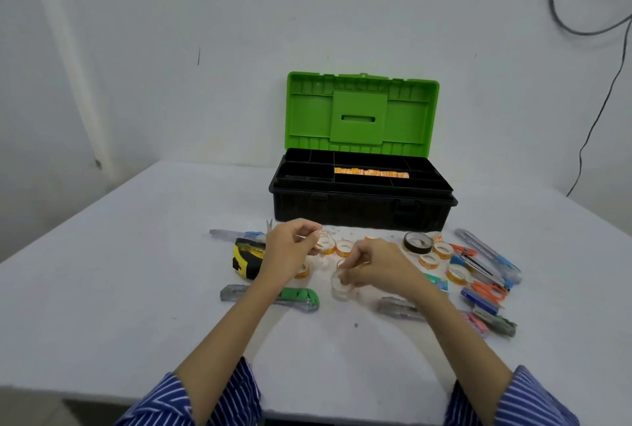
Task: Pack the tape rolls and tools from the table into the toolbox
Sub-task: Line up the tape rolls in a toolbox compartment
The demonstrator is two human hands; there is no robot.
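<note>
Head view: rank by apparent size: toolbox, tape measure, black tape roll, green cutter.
1. toolbox
2. green cutter, partly hidden by an arm
3. tape measure, close to the cutter, unsure
4. black tape roll

Toolbox (pixel 362 210) open on tabletop (pixel 136 289), green lid (pixel 360 114) up, orange rolls (pixel 371 172) in its tray. In front of toolbox: left hand (pixel 290 248) pinches a tape roll (pixel 326 242), right hand (pixel 379 266) grips a clear roll (pixel 340 287). Tape measure (pixel 247 256) left, scissors (pixel 485 285) right.
</note>
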